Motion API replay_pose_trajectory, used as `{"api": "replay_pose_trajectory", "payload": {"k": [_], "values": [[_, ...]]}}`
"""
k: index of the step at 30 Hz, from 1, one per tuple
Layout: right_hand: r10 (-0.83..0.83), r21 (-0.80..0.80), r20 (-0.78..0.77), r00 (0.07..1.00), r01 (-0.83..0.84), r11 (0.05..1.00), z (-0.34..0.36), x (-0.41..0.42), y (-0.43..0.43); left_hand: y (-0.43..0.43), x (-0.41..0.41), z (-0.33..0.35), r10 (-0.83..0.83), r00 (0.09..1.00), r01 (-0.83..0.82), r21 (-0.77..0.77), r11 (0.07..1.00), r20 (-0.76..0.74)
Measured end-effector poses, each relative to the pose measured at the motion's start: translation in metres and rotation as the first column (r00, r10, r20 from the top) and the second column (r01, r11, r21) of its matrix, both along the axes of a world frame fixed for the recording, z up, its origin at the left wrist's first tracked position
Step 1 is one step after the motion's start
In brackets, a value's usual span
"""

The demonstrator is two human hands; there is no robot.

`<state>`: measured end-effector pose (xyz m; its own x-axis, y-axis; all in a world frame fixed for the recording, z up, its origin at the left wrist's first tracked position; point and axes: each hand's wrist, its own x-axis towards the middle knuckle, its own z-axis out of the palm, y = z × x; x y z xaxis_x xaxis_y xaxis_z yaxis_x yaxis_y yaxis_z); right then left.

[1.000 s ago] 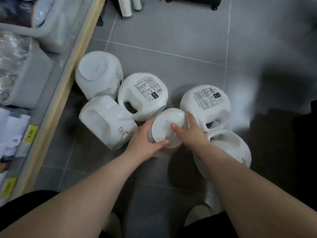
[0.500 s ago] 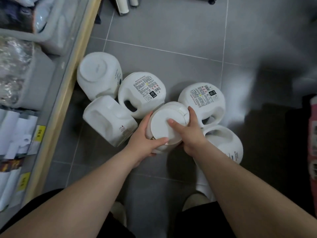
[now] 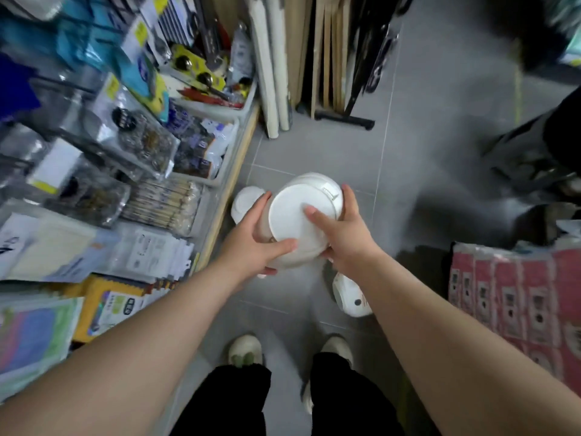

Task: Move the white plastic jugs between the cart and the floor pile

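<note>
I hold a white plastic jug (image 3: 292,215) up off the floor between both hands, its round flat end facing me. My left hand (image 3: 251,243) grips its left side, thumb curled along the lower edge. My right hand (image 3: 342,231) grips the right side, thumb lying across the flat end and fingers round the far side. Below, a second white jug (image 3: 246,201) stands on the grey floor by the shelf, and another white jug (image 3: 349,294) lies under my right forearm.
A wooden-edged shelf (image 3: 229,190) on the left carries bins of packaged goods. Rolled sheets and boards (image 3: 283,58) lean at the aisle's far end beside a black wheeled stand (image 3: 345,119). A red printed multipack (image 3: 515,294) sits at the right. My shoes (image 3: 245,350) are below.
I have lifted the jug from the cluster on the floor and stood up; the view rose and now takes in the shelf and aisle. Both hands kept their hold.
</note>
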<state>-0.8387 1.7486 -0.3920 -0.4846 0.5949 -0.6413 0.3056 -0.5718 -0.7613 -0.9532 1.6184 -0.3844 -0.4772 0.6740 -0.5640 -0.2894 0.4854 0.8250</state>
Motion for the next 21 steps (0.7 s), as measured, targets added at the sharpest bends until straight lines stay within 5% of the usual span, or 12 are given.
{"api": "replay_pose_trajectory", "payload": {"k": [12, 21], "values": [[0.241, 0.168, -0.218, 0.946, -0.207, 0.964, 0.175, -0.080, -0.017, -0.048, -0.039, 0.183, 0.278, 0.947, -0.255, 0.150, 0.955, -0.159], [0.649, 0.234, -0.225, 0.727, -0.606, 0.760, 0.233, -0.108, -0.017, -0.067, 0.004, 0.234, 0.663, 0.700, -0.625, 0.220, 0.749, -0.266]]}}
